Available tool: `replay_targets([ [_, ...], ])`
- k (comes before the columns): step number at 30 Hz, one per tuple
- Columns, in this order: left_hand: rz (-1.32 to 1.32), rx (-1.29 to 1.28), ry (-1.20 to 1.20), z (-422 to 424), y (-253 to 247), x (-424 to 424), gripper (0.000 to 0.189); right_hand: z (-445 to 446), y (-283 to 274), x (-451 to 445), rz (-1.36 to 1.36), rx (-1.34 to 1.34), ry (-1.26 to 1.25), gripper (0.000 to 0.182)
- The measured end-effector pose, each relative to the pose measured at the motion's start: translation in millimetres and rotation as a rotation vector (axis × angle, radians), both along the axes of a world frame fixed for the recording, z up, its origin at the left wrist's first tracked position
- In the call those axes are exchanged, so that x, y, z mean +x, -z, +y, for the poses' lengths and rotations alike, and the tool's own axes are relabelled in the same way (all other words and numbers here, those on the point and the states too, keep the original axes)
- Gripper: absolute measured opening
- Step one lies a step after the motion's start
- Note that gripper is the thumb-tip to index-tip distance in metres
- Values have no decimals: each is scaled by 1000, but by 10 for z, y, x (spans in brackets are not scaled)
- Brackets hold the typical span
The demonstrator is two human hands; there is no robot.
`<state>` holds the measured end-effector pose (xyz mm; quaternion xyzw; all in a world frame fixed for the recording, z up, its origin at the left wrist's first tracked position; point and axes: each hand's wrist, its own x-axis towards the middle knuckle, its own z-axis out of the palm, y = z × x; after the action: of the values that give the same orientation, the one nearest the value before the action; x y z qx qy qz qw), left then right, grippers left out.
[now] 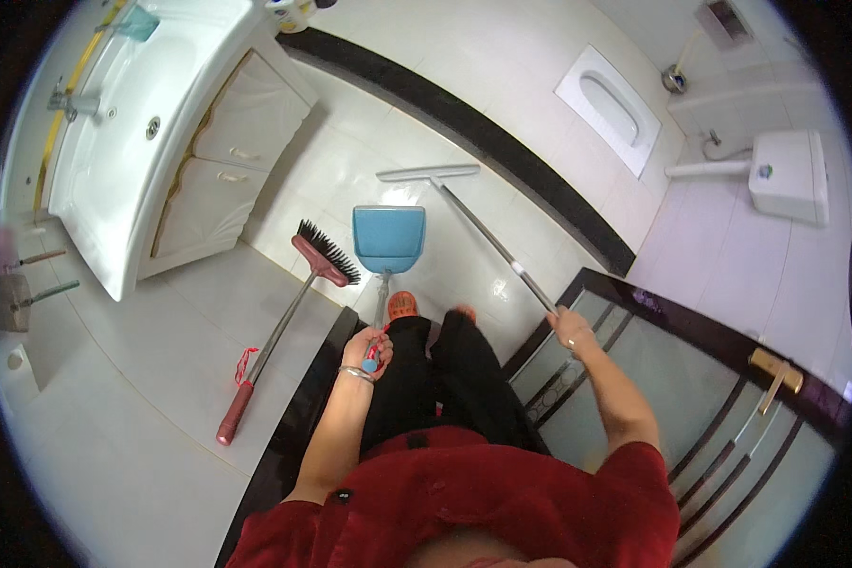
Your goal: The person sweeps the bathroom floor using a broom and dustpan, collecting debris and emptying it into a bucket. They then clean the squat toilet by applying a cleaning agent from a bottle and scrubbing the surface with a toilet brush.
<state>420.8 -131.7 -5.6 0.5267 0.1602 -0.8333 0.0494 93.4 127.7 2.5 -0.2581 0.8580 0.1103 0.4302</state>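
My left hand (369,349) grips the handle end of a blue long-handled dustpan (389,233), whose pan is in front of my orange shoes. In my right hand (570,331) is the metal pole of a floor squeegee (432,173). Its long grey blade lies beyond the dustpan, close to the dark raised curb. A broom (321,261) with dark bristles, a reddish head and a reddish grip leans or stands to the left of the dustpan, touched by neither hand. Whether anything lies inside the dustpan is too unclear to tell.
A white washbasin cabinet (216,160) stands at the left. The black curb (461,128) crosses the floor ahead, with a squat toilet (614,110) beyond it. On the right, a glass-panelled door (632,355) with a brass handle (776,370) is near my right arm.
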Motion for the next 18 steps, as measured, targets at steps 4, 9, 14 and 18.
replay_targets([
  [4,-24,-60,69,94,-49,17,10,-227,373,336,-66,34,83,42],
  [9,-13,-155,130,234,-55,71,8,564,641,889,-252,162,52,41],
  [14,3,-210,186,513,-165,169,4,1742,613,1554,-166,102,366,42],
  [18,-44,-297,232,723,-379,396,10,2123,407,1443,-197,-68,373,41],
])
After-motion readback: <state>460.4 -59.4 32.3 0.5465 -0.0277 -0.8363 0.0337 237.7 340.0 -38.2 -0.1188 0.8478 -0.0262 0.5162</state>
